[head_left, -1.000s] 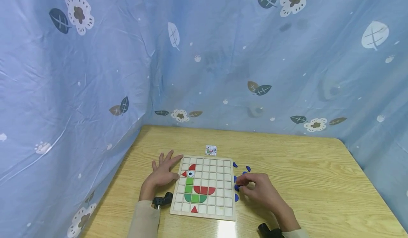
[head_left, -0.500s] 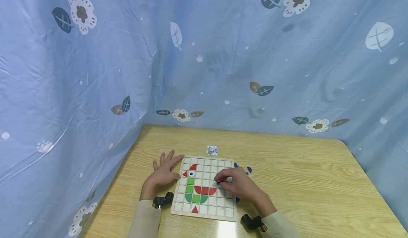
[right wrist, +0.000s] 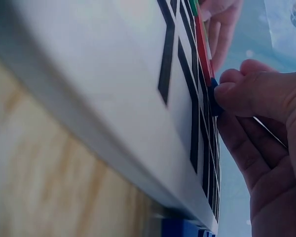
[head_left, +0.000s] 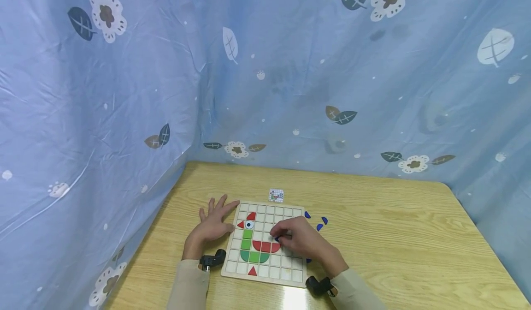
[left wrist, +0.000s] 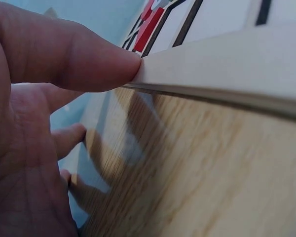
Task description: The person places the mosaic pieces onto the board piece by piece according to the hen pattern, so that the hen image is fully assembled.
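A wooden grid board (head_left: 286, 274) bears a bird-like figure of flat pieces: green squares (head_left: 246, 244), a red boat-shaped row (head_left: 266, 246), red triangles and a round eye piece (head_left: 249, 225). My right hand (head_left: 302, 238) pinches a blue piece (right wrist: 215, 98) between thumb and fingertips, close over the board at the right end of the red row. Most of that piece is hidden by the fingers. With fingers spread, my left hand (head_left: 213, 226) lies at the board's left side; the thumb (left wrist: 108, 66) touches its edge in the left wrist view.
Several blue pieces (head_left: 325, 220) lie on the wooden table (head_left: 394, 236) along the board's right side, some partly hidden by the right arm. Behind the board lies a small picture card (head_left: 276, 195). A blue patterned curtain (head_left: 290, 93) hangs behind the table.
My right hand has carried the blue piece left from beside the board's right edge to over the red row. The left hand has stayed in place.
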Available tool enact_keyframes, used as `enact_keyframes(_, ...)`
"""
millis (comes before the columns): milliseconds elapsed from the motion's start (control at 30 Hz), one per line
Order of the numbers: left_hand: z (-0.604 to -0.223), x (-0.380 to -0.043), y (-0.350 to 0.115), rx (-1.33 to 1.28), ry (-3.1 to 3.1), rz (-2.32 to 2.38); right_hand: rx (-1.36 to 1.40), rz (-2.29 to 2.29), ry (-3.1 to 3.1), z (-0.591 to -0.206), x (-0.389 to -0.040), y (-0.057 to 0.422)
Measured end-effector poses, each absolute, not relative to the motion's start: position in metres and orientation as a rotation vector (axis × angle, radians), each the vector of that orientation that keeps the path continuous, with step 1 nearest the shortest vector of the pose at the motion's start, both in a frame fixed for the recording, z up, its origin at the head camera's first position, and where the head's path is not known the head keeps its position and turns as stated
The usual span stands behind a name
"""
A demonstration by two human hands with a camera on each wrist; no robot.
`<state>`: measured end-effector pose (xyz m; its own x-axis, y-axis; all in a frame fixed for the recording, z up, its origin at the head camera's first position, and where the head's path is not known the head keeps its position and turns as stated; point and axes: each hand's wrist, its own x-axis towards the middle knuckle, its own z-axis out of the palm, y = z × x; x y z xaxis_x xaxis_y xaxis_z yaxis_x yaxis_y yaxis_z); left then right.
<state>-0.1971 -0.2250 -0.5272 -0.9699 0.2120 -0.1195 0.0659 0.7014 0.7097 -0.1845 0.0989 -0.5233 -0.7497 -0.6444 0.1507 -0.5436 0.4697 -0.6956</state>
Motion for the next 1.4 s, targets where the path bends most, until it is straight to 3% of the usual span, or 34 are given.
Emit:
enact_keyframes(767,-0.528,-0.197,-0.225,0.236,2.739,1.099,-0.990,-1.196,2.576,-0.525,-0.181,0.104)
enact_keyframes(1400,-0.527,-0.196,-0.226,0.243,2.719,1.130,-0.594,-1.602,2.682,-0.523,-0.152,0.208)
